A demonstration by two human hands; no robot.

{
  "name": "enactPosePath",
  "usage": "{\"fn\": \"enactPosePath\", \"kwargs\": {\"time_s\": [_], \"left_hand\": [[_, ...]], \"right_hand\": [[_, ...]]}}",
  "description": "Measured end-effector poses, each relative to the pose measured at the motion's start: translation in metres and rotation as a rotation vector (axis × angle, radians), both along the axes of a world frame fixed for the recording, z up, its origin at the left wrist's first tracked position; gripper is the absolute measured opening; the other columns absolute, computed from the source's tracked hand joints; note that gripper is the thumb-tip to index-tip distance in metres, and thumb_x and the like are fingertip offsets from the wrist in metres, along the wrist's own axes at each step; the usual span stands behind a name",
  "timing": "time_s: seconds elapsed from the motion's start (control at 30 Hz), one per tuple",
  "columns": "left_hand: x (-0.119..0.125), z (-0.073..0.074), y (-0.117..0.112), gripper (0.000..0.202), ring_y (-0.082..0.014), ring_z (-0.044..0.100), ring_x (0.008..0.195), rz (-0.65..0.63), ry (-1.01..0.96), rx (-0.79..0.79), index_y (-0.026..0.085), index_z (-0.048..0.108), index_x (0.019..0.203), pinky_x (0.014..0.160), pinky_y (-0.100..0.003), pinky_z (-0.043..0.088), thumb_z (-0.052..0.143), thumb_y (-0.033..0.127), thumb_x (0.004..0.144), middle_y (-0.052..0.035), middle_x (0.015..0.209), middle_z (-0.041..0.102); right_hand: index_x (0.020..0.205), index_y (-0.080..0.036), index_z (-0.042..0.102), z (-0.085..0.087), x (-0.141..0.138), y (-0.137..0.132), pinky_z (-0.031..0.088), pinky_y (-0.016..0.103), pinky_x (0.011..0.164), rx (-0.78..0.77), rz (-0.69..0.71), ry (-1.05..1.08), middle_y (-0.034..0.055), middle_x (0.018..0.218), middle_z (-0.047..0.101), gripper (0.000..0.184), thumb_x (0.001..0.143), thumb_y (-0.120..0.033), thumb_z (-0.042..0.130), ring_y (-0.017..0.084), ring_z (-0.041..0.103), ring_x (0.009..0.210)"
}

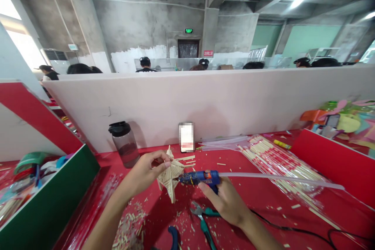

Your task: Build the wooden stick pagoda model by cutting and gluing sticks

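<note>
My left hand [146,172] is closed on a small structure of glued wooden sticks [170,177], holding it above the red table [263,199]. My right hand [225,201] grips a blue hot glue gun [199,177] with its nozzle against the sticks. A long clear glue stick [278,179] pokes out of the gun's back toward the right. The gun's black cable [293,228] trails off to the right.
Green-handled pliers [203,220] lie below the gun among wood scraps. A dark bottle [124,144] and a phone [186,137] stand by the white partition [205,101]. Bundles of sticks [278,162] lie at right. Green and red dividers flank the table. People sit beyond the partition.
</note>
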State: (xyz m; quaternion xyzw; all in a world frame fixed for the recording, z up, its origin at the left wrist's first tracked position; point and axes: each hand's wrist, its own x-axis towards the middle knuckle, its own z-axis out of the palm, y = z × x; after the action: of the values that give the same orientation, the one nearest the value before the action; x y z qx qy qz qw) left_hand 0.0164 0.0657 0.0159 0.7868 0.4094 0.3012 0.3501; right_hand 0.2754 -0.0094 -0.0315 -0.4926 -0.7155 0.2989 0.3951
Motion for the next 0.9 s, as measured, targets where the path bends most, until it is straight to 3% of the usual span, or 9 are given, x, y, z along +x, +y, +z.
{"fn": "enactPosePath", "kwargs": {"time_s": [0.47, 0.63, 0.9], "left_hand": [[-0.0009, -0.0019, 0.0004, 0.027, -0.0183, 0.062, 0.085, 0.004, 0.011, -0.005, 0.018, 0.063, 0.090, 0.074, -0.028, 0.045, 0.057, 0.044, 0.095, -0.0056, 0.098, 0.071], [-0.0004, -0.0009, 0.0005, 0.026, -0.0187, 0.062, 0.086, 0.002, -0.004, -0.012, 0.018, 0.064, 0.090, 0.072, -0.028, 0.045, 0.057, 0.043, 0.095, -0.0060, 0.098, 0.071], [-0.0008, -0.0010, -0.0005, 0.025, -0.0164, 0.059, 0.079, -0.001, -0.010, -0.013, 0.019, 0.064, 0.091, 0.070, -0.027, 0.044, 0.056, 0.042, 0.095, -0.0038, 0.093, 0.069]], "right_hand": [[0.083, -0.020, 0.069, -0.0023, 0.0002, 0.0006, 0.045, 0.028, 0.069, -0.024, 0.004, 0.020, 0.0011, 0.071, 0.068, 0.038, 0.098, -0.049, 0.050, 0.021, 0.063, 0.071], [0.089, -0.021, 0.073, -0.0014, 0.0014, 0.0016, 0.046, 0.028, 0.074, -0.023, 0.001, 0.030, 0.0023, 0.080, 0.073, 0.036, 0.098, -0.049, 0.051, 0.022, 0.065, 0.077], [0.087, -0.021, 0.072, 0.0062, 0.0096, 0.0045, 0.047, 0.030, 0.075, -0.042, 0.012, -0.039, 0.0042, 0.081, 0.074, 0.037, 0.097, -0.050, 0.050, 0.024, 0.067, 0.079]]}}
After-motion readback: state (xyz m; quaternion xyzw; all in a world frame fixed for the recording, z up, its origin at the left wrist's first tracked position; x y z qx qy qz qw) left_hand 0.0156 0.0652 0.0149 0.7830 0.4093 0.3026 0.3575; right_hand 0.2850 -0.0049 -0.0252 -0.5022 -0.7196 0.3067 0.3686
